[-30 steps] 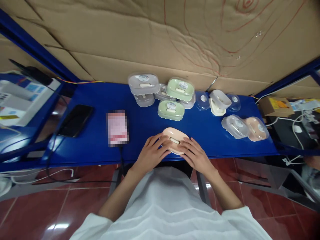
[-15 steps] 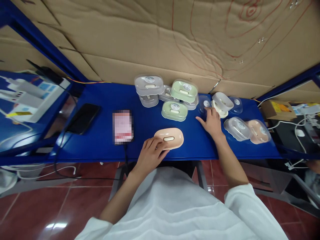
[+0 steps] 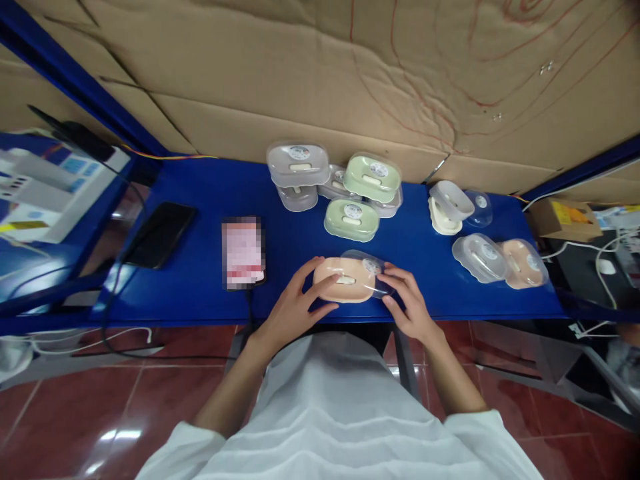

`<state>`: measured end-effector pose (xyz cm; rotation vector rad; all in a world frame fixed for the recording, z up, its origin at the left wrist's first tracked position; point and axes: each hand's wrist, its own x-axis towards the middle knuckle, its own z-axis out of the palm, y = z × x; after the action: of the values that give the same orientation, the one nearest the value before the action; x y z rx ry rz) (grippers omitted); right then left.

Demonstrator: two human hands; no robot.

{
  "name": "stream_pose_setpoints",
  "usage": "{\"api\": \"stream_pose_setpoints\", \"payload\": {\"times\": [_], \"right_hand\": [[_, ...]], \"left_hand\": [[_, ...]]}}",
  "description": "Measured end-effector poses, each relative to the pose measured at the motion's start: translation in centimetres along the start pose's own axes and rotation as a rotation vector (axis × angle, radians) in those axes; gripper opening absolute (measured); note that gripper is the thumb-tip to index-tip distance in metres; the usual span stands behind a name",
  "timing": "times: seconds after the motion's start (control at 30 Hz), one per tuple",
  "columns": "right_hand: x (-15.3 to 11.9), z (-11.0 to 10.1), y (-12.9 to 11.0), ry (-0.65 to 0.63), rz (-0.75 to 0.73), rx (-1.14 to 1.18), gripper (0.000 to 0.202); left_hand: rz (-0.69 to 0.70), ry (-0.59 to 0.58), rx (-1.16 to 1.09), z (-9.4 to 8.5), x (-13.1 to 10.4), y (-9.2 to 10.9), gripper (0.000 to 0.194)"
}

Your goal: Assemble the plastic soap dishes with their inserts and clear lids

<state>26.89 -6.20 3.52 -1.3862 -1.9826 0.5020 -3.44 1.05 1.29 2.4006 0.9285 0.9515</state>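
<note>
Blue desk [image 3: 295, 243] | 2 green boxes [image 3: 351, 224], labels [image 3: 353, 211] illegible | left fingers [image 3: 325, 285] holding 1 peach dish [image 3: 350, 294] | right fingers [image 3: 399, 280], 1 clear lid [image 3: 383, 287]

The peach dish [image 3: 331, 283] was a shallow, glossy oval with rounded ends, lying lengthwise from left to right, a cream bar [image 3: 345, 280] at its middle. The clear lid [image 3: 381, 289], transparent with a pale label [image 3: 371, 267], sat unfitted at the dish's right end, extending behind its far edge.
</note>
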Motion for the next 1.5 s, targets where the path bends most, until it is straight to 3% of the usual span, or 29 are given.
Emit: {"api": "stream_pose_setpoints", "payload": {"times": [0.1,0.27,0.43,0.67,0.8,0.97,1.13,1.27,1.33,1.4,1.5], "right_hand": [[1.6,1.0,-0.2,-0.061,-0.136,0.006,0.049],[2.5,2.0,0.2,-0.161,-0.279,-0.081,0.051],[1.9,2.8,0.6,-0.110,-0.335,-0.210,0.056],[1.2,3.4,0.8,-0.103,-0.342,-0.283,0.049],[1.1,3.2,0.7,-0.130,-0.339,-0.292,0.045],[1.6,3.1,0.6,-0.157,-0.271,-0.209,0.050],[2.0,2.6,0.9,-0.044,-0.229,-0.183,0.059],[4.7,1.1,0.9,0.203,-0.243,-0.274,0.065],[7.3,0.7,1.0,0.317,-0.212,-0.350,0.061],[10.1,1.0,1.1,0.352,-0.171,-0.403,0.055],[12.9,2.1,1.3,0.281,-0.113,-0.425,0.053]], "left_hand": [[0.039,0.006,0.009,0.0,0.4,-0.4,0.065],[0.088,0.017,0.044,0.0,0.2,-0.9,0.050],[0.113,0.016,0.094,-0.1,0.0,-0.9,0.031],[0.167,0.005,0.193,0.2,-0.1,-0.9,0.021],[0.204,0.054,0.239,0.4,-0.2,-0.8,0.014],[0.176,0.065,0.204,0.6,0.0,-0.4,0.014],[0.087,0.099,0.062,1.1,-0.4,0.6,0.030],[-0.060,0.291,-0.031,1.2,-1.0,1.2,0.047],[-0.091,0.318,-0.031,1.2,-1.0,1.4,0.048],[-0.069,0.284,-0.013,1.2,-0.9,1.5,0.045],[-0.031,0.209,0.019,1.4,-0.7,1.6,0.041]]}}
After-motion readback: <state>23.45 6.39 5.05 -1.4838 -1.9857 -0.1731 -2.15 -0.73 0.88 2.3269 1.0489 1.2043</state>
